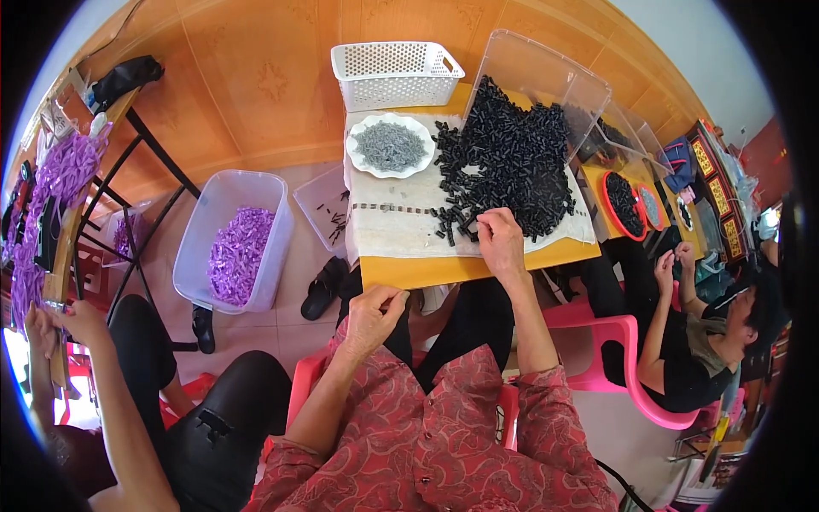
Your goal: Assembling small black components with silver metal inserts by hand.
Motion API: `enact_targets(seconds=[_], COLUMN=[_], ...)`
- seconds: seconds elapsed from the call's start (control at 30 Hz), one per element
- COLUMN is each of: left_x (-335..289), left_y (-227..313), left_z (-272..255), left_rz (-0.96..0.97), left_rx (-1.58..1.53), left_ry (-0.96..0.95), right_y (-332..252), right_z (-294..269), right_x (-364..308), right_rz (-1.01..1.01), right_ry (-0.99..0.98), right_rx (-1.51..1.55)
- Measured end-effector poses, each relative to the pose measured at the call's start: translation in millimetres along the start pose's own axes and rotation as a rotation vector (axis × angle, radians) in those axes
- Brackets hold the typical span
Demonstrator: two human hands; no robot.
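Black plastic tubes (516,154), short and loose, lie heaped on the right half of the table (409,275) before me, spilling left and near from a tilted clear plastic box (546,64) at the far side; under the heap's near part spreads a whitish cloth (384,232) with a dark dashed stripe across it; my right hand (502,243) is at the near edge of the heap, thumb and forefinger drawn together, the other fingers curled; I cannot tell whether a tube sits in that pinch; my left hand (375,317) is at the near edge of the table, left of the right one, fingers bent and thumb against the forefinger, and I cannot tell whether it grips anything; far left on the cloth stands a scalloped white dish (392,173) full of small grey pieces (391,145), and beyond it a perforated white basket (397,91); on the floor to the left, a translucent tub (243,189) holds shiny purple pieces (243,256); at the far right, a seated co-worker (708,341) has both hands raised near a red tray (606,209) of black pieces (625,205)
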State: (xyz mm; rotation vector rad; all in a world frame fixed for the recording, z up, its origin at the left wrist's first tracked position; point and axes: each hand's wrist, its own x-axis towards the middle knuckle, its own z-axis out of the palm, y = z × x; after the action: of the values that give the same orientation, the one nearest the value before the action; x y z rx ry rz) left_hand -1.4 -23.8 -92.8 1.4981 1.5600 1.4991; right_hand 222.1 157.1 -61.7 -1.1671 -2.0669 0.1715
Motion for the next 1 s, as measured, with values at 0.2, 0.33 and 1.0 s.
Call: enact_targets(seconds=[0.2,0.33,1.0], left_x=[0.1,3.4,4.2], left_y=[-2.5,-1.6,3.1], left_z=[2.9,4.5,0.2], left_rz=[-0.06,-0.042,-0.035], left_rx=[-0.01,0.004,0.072], left_ry=[0.0,0.004,-0.003], right_y=[1.4,4.8,-6.8], right_z=[2.9,4.1,13.4], right_x=[-3.8,-3.1,-4.2], right_rz=[-0.002,0.002,0.002], right_ry=[0.008,-0.015,-0.036], right_rx=[-0.021,-0.008,0.03])
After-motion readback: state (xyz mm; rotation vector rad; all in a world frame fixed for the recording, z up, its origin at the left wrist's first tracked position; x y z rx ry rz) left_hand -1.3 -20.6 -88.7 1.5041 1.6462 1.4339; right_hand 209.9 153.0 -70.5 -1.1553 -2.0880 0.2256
